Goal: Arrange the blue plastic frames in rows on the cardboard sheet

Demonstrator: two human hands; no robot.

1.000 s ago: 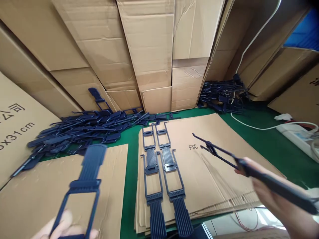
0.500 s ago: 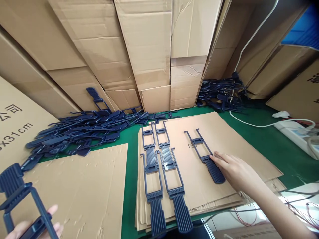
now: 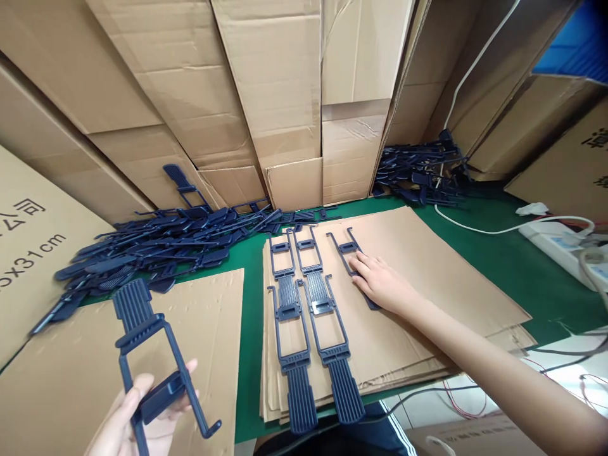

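Observation:
My left hand (image 3: 137, 411) grips a dark blue plastic bracket (image 3: 154, 399) by its crossbar, raised in front of the left cardboard sheet; it has a ridged paddle, a rectangular frame and a hooked leg end. Over a second such bracket (image 3: 348, 247), lying flat on the right cardboard stack, my right hand (image 3: 384, 285) has its fingers laid across the frame, covering much of it; the thumb is hidden. Left of that hand, several matching brackets (image 3: 295, 361) lie in two columns, paddles toward me, the nearer ones overlapping the farther ones.
A heap of dark blue brackets (image 3: 190, 237) lies at the back left, and another pile (image 3: 418, 174) at the back right. Cardboard sheets (image 3: 280, 82) stand as a back wall. A white power strip (image 3: 565, 253) with cables sits on the green table (image 3: 503, 237) at right.
My left hand has brought its bracket up and right, fully into view. My right hand has moved left and away from me, and the bracket under it has shifted the same way.

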